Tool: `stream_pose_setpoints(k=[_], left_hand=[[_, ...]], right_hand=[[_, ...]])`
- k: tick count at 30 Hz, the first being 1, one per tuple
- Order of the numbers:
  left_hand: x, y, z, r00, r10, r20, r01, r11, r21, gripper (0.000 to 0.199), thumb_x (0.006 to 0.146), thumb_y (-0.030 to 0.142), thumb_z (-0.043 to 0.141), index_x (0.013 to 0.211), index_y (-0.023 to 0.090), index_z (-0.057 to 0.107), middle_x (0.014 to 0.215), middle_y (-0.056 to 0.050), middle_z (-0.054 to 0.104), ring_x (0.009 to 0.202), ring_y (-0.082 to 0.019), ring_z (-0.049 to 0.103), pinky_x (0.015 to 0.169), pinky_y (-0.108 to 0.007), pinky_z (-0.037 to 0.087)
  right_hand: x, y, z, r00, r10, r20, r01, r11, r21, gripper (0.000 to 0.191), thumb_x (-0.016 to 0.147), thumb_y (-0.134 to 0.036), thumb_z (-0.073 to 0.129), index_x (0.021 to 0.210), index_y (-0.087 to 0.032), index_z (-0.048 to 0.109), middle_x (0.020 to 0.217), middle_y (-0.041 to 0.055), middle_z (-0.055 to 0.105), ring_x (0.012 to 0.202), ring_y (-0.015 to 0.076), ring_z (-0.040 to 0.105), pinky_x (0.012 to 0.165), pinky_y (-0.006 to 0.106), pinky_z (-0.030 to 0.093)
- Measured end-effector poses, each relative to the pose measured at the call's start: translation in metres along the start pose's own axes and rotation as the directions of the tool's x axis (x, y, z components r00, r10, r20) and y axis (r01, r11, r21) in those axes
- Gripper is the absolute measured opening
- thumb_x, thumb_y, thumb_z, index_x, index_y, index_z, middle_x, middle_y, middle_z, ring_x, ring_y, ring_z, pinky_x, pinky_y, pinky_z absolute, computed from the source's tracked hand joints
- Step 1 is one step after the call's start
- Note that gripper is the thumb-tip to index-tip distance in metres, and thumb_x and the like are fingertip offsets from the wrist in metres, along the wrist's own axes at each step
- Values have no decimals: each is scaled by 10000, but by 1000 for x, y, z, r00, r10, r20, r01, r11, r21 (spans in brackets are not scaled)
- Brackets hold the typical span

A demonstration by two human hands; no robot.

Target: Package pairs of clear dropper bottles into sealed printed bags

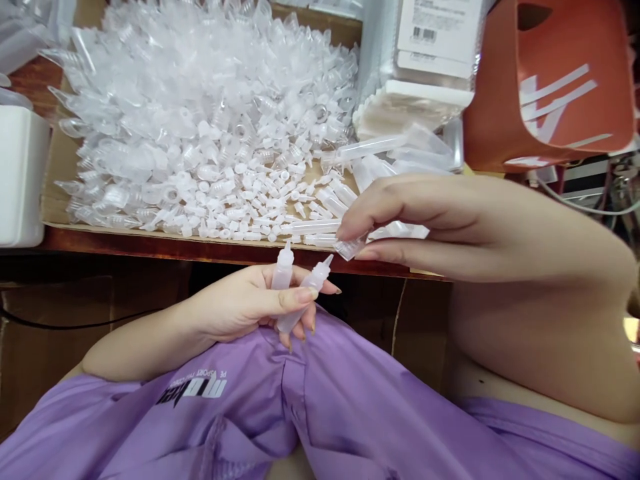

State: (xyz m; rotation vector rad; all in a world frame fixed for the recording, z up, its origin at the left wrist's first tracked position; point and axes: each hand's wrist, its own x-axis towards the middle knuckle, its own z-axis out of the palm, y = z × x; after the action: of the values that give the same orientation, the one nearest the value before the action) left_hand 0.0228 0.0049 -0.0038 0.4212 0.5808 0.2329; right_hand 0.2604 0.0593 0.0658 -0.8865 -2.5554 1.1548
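My left hand (273, 300) is closed around two small translucent squeeze tubes, held side by side above my lap. The left squeeze tube (283, 270) stands nearly upright with its pointed nozzle up. The right squeeze tube (305, 293) leans to the right under my thumb, its nozzle also up. My right hand (400, 220) is just to the right, over the table edge. Its thumb and fingertips pinch a small clear plastic piece (349, 248), partly hidden, so its exact kind is unclear. More empty tubes (320, 233) lie just beyond those fingers.
A shallow cardboard tray (60, 187) bears a heap of clear plastic nozzles and caps (200, 120). Behind my right hand stands a stack of clear packaging with a label (435, 40). An orange bin (495, 93) is at the right, a white container (23, 173) at the left.
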Motion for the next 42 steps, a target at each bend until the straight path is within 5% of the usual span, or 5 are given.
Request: stream_pose_setpoints(k=[12, 29, 35, 38, 42], left_hand=[[10, 3, 10, 994, -110, 23, 108, 991, 82, 349, 788, 450, 745, 791, 110, 666, 626, -9, 632, 451, -74, 562, 440, -179, 438], [9, 6, 13, 992, -122, -36, 127, 957, 262, 299, 812, 409, 729, 756, 127, 647, 664, 6, 610, 520, -59, 522, 479, -174, 398], [9, 7, 12, 992, -122, -31, 126, 955, 270, 305, 786, 424, 750, 786, 130, 668, 668, 2, 618, 537, -65, 513, 492, -182, 386], [9, 7, 12, 989, -145, -18, 144, 947, 286, 293, 808, 418, 729, 777, 135, 658, 663, 9, 610, 512, -57, 488, 490, -190, 369], [9, 7, 11, 993, -120, -11, 118, 955, 272, 307, 797, 422, 733, 772, 127, 652, 666, -1, 610, 532, -68, 503, 493, -195, 364]], right_hand=[[-10, 10, 10, 983, -155, 95, 135, 972, 192, 160, 947, -222, 561, 1007, -165, 698, 978, 39, 729, 930, 96, 670, 809, 189, 510], [-17, -7, 27, 943, 317, 101, -318, 948, -6, 642, 998, -553, 271, 727, -186, 722, 619, 33, 667, 549, 127, 573, 540, 261, 363], [-25, -6, 25, 998, 67, -17, -66, 997, 34, 309, 941, -426, 551, 1039, -152, 657, 941, 66, 704, 811, 140, 650, 676, 236, 475], [-24, -7, 26, 984, 154, 85, -152, 988, -28, 424, 1004, -427, 389, 822, -172, 674, 737, 43, 673, 648, 135, 608, 579, 248, 420], [-22, -8, 29, 990, 133, 41, -134, 991, 26, 427, 946, -547, 469, 994, -173, 671, 902, 68, 707, 784, 168, 650, 640, 261, 455]])
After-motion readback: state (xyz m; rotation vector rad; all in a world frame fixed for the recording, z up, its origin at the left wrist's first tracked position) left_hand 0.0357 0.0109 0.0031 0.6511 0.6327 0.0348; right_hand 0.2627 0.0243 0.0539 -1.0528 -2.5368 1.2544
